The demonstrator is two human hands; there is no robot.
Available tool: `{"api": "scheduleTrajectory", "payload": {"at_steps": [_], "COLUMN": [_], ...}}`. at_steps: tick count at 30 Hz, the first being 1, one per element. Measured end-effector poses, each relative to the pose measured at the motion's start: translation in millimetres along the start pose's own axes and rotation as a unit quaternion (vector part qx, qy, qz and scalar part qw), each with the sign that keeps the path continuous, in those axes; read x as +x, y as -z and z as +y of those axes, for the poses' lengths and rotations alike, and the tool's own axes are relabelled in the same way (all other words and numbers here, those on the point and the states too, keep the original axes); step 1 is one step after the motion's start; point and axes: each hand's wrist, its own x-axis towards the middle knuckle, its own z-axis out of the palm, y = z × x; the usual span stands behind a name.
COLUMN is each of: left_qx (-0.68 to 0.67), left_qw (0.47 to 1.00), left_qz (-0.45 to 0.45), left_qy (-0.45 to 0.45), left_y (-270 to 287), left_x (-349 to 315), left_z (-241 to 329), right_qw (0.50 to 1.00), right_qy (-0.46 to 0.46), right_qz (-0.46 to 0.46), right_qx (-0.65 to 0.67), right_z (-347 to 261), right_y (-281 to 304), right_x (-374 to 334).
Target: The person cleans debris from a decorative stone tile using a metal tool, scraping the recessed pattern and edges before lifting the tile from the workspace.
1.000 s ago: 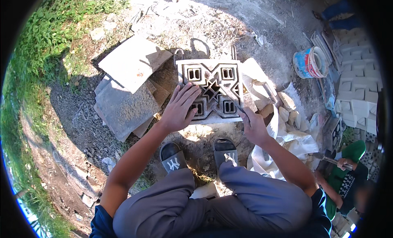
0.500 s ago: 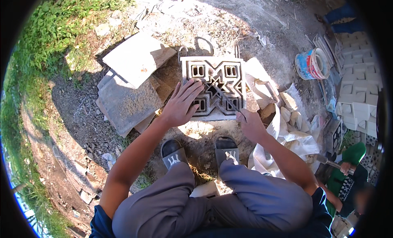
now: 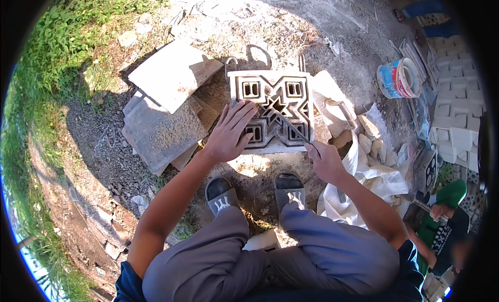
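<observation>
A square pale ventilation block [image 3: 269, 76] with an openwork star pattern lies flat on the ground in front of my feet. My left hand [image 3: 228, 133] rests on its left side, fingers stretched out over the pattern. In my right hand [image 3: 327, 162], at the block's lower right corner, is a thin dark rod-like tool [image 3: 295, 129]. The tool slants up and left across the block, its far end near the central star opening. Its exact kind is unclear, and my fingers cover the near end.
Flat slabs [image 3: 163, 130] are piled left of the block. To its right lie broken pieces and a white sack [image 3: 382, 180]. Farther right stand a paint bucket [image 3: 387, 81] and stacked pale blocks [image 3: 457, 104]. Another person's hand [image 3: 441, 211] grips a handle at the lower right.
My right hand has shifted a little to the right, drawing the tool with it. My left hand has stayed on the block.
</observation>
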Motion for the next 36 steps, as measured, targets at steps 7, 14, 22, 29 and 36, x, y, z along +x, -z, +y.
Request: {"api": "scheduleTrajectory", "payload": {"at_steps": [7, 14, 22, 29, 36], "left_qx": [-0.013, -0.010, -0.040, -0.047, -0.093], "left_qw": [0.999, 0.999, 0.998, 0.997, 0.989], "left_qz": [0.023, 0.015, 0.036, 0.060, 0.102], "left_qy": [0.020, 0.027, 0.029, 0.026, 0.044], "left_y": [-6, -6, -13, -11, -12], "left_x": [-1, -6, -10, -10, -16], "left_z": [-1, -5, -7, -9, -12], "right_qw": [0.990, 0.908, 0.929, 0.861, 0.858], "right_qy": [-0.053, -0.138, -0.151, -0.244, -0.238], "right_qz": [-0.107, -0.092, -0.116, -0.168, -0.203], "right_qx": [0.072, 0.384, 0.317, 0.414, 0.407], "right_z": [29, 21, 31, 22, 13], "right_y": [-33, -58, -61, -52, -37], "right_x": [4, 2, 1, 0, 1]}}
